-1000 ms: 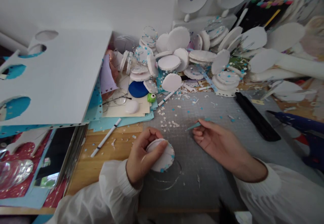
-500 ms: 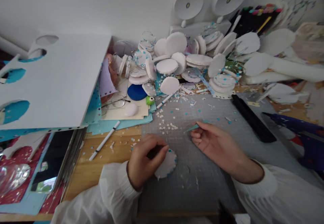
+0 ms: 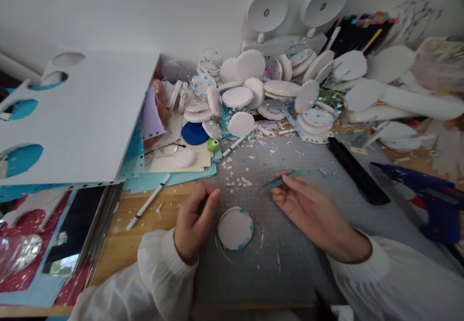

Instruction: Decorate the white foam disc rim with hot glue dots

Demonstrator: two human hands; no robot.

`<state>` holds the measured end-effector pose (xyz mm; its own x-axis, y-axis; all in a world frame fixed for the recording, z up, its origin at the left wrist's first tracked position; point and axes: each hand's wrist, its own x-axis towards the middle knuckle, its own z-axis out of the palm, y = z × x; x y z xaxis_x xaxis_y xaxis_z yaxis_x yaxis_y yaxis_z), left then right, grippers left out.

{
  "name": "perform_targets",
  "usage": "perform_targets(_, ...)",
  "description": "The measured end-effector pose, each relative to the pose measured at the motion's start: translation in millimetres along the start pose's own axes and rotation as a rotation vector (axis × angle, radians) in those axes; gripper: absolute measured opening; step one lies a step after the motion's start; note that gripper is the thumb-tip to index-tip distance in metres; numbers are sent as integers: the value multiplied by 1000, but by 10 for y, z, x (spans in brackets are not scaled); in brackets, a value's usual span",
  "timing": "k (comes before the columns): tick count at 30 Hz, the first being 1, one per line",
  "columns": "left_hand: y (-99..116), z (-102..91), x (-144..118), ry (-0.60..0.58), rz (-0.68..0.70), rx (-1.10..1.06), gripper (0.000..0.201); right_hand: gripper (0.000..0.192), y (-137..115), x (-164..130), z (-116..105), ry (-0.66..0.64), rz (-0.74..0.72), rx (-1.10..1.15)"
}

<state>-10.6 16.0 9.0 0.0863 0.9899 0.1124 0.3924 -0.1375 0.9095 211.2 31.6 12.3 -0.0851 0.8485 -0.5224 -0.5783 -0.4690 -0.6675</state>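
A round white disc (image 3: 235, 229) lies on the grey cutting mat (image 3: 300, 277), with small blue stars along its right edge and a thin clear strand looped around it. My left hand (image 3: 196, 219) is just left of the disc, apart from it, fingers curled and thumb against the forefinger; anything tiny between them cannot be made out. Past the disc on the right, my right hand (image 3: 308, 205) is closed on teal tweezers (image 3: 277, 182), whose blurred tips point left toward small white star pieces (image 3: 239, 182) scattered on the mat.
White discs (image 3: 250, 65) are heaped at the back. A black bar-shaped case (image 3: 357, 171) and a blue glue gun (image 3: 431, 195) lie at the right. Glasses (image 3: 170, 146), a white pen (image 3: 148, 202) and a large white board (image 3: 83, 118) with round holes are at the left.
My left hand has let go of the disc and moved left, leaving it flat on the mat. My right hand stays nearly in place while the tweezers have tilted.
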Motion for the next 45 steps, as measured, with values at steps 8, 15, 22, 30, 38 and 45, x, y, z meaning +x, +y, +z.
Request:
perform_targets(8, 50, -62, 7, 19, 119, -101, 38, 9, -19, -147, 60, -246, -164, -187)
perform_targets(15, 30, -71, -45, -96, 114, -205, 24, 12, 50, -172, 118, -346, -172, -228)
perform_targets(22, 49, -41, -43, -101, 113, -256, 13, 10, 153, -161, 115, -445, -127, -234)
perform_targets(30, 132, -86, 2, -280, 172, -126, 9, 11, 193, -136, 58, -516, -145, -252)
perform_targets(38, 152, -161, 50, -390, 233, -51, 18, 17, 228, -129, -4, -603, -253, -332)
perform_targets(45, 143, -162, 51, -423, 302, -14, 23, 22, 198, -152, 27, -645, -340, -388)
